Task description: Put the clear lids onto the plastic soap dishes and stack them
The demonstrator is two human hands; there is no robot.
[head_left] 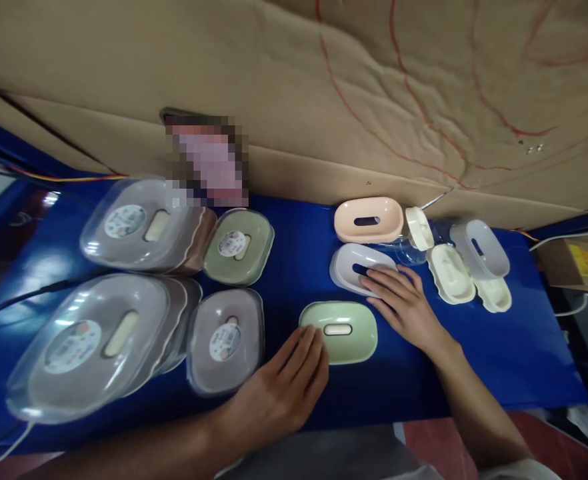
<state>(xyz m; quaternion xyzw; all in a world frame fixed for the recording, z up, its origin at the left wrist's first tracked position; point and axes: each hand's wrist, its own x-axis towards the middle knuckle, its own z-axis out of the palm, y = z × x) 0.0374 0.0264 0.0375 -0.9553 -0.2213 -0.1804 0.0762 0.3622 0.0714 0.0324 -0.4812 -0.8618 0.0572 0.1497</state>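
A light green soap dish [364, 343] with an oval slot lies on the blue table in front of me. My left hand [294, 377] is closed at its left rim, fingers held together; the thumb is hidden. Behind it sits a pale lavender soap dish [344, 273] with a dark slot. My right hand [399, 300] rests over that dish's right end, its fingers stretched out and somewhat apart. Farther back lies a peach soap dish [347, 223], with a small cream piece [419, 228] standing against its right end.
On the left stand stacks of clear-covered dishes [87, 360] with round labels, beside a green one [249, 257] and a greyish one [227, 300]. To the right are cream trays [451, 273] and a grey-lavender dish [487, 250]. A cardboard wall [284, 87] rises behind the table [514, 360].
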